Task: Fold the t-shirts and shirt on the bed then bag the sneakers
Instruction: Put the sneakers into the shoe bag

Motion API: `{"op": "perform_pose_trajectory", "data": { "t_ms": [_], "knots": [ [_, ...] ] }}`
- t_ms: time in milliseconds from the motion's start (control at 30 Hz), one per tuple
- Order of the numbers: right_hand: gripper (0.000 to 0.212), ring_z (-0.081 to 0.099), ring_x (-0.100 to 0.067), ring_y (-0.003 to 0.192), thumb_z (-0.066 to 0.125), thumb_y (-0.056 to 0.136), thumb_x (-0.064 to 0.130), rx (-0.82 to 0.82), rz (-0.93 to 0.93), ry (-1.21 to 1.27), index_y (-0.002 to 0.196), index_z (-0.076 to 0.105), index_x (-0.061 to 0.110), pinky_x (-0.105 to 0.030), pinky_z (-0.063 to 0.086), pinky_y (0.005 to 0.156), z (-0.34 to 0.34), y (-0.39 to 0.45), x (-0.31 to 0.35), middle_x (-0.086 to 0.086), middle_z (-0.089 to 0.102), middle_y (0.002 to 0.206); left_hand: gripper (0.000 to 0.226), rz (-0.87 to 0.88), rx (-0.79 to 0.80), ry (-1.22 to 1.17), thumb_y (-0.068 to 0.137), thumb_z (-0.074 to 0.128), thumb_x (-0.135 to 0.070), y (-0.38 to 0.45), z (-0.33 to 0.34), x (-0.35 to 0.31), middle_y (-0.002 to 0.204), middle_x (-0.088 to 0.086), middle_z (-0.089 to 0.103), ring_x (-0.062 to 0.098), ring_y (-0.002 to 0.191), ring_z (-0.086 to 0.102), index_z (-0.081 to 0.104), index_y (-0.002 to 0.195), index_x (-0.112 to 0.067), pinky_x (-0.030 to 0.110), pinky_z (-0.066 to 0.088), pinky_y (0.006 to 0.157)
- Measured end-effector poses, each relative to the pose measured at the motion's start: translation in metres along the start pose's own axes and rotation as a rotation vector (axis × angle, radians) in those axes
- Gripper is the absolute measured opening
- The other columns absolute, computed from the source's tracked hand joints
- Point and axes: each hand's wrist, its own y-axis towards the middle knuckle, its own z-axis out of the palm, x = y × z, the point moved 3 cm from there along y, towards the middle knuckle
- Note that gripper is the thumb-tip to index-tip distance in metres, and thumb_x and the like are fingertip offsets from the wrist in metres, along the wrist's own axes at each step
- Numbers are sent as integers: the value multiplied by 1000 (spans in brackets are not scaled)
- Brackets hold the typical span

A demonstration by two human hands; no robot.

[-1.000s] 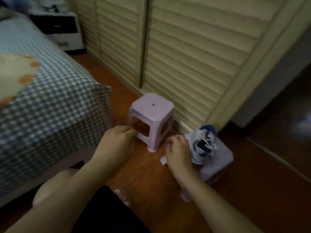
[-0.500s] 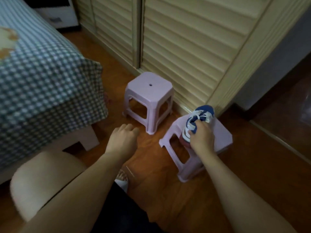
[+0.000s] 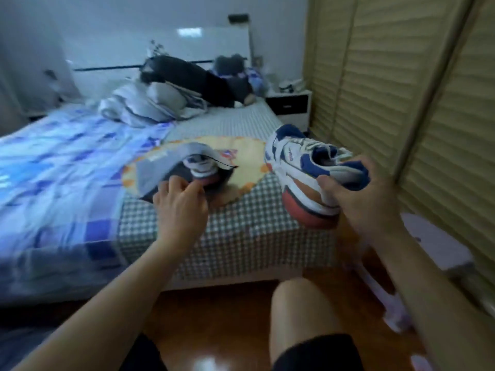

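My right hand (image 3: 359,194) grips a white, blue and red sneaker (image 3: 302,167) by its heel, holding it in the air just past the bed's right foot corner. On the bed lies a grey bag (image 3: 160,167) with its mouth facing right; the second sneaker (image 3: 199,167) sits partly inside it. My left hand (image 3: 179,202) pinches the lower edge of the bag's opening. The bag rests on a cream cloth with orange scalloped trim (image 3: 241,153).
The checked bed (image 3: 241,231) carries a blue patterned quilt (image 3: 59,162) on the left and piled pillows and dark clothes (image 3: 187,84) at the head. Louvred wardrobe doors (image 3: 401,89) stand right. A pink stool (image 3: 434,247) is behind my right arm. My knee (image 3: 300,311) is below.
My right hand lifted the sneaker off the pink stool and carried it up to the bed. My left hand moved from the floor area to the bag's opening. The view swung toward the bed.
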Motion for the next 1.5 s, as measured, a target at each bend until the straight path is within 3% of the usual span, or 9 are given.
{"op": "perform_pose_trajectory", "data": {
  "t_ms": [167, 267, 567, 767, 933, 1033, 1167, 1333, 1500],
  "knots": [
    [26, 54, 1, 58, 78, 84, 6, 252, -32, 125, 84, 54, 14, -11, 41, 55, 62, 16, 23, 19, 57, 64, 23, 15, 179, 200, 87, 63, -22, 41, -4, 84, 138, 14, 47, 41, 126, 38, 72, 107, -23, 57, 34, 101],
    [26, 52, 0, 57, 76, 85, 2, 378, -28, 130, 84, 54, 15, -12, 41, 54, 85, 15, 30, 18, 56, 63, 33, 62, 330, 319, 93, 59, -19, 53, 9, 98, 138, 4, 50, 34, 128, 40, 62, 125, -25, 51, 31, 100],
    [22, 58, -1, 66, 78, 85, 12, 483, 23, 113, 92, 57, 13, -18, 46, 58, 196, 47, 23, 9, 63, 77, 44, 57, 155, -150, 86, 56, 2, 56, 2, 105, 126, 13, 52, 36, 103, 59, 65, 125, -15, 49, 54, 69],
    [31, 63, -11, 96, 78, 84, 18, 514, 6, 1, 105, 56, 26, -27, 52, 83, 297, 65, -16, 7, 63, 106, 48, -33, 33, -279, 90, 49, -5, 43, 9, 109, 125, 14, 53, 27, 103, 58, 62, 136, -11, 29, 40, 77],
    [30, 52, -8, 93, 71, 87, 10, 179, -194, -151, 105, 50, 20, -20, 49, 79, 312, 4, -52, 7, 40, 113, 57, -70, -12, -314, 84, 51, 5, 31, 28, 109, 124, 8, 52, 28, 103, 59, 62, 137, -12, 31, 44, 76],
    [20, 49, -19, 103, 62, 92, 13, 282, -340, -374, 112, 61, 17, -25, 45, 86, 335, -16, -65, -1, 47, 113, 58, -1, -1, -303, 86, 40, -11, 27, 37, 112, 131, 7, 47, 31, 108, 60, 56, 142, -9, 42, 55, 84],
    [46, 49, -29, 121, 39, 90, 8, 458, -221, -231, 131, 60, 7, -37, 42, 106, 380, 23, -64, -8, 49, 132, 63, 34, -31, -306, 80, 61, 12, 33, 37, 114, 132, 13, 53, 32, 107, 62, 57, 140, -5, 40, 55, 85],
    [70, 21, -12, 151, 36, 89, -8, 780, -116, -282, 156, 35, 10, -11, 9, 115, 392, 55, -82, 2, 25, 165, 61, 47, -53, -261, 77, 56, 17, 40, 39, 123, 128, 15, 57, 35, 104, 63, 62, 134, -3, 44, 56, 75],
    [65, 24, -10, 150, 37, 93, -3, 721, -144, -376, 156, 36, 13, -5, 5, 111, 391, 57, -92, 1, 30, 164, 60, 119, -55, -211, 76, 58, 17, 37, 43, 123, 121, 13, 59, 34, 98, 59, 66, 130, -6, 45, 55, 69]
  ]
}}
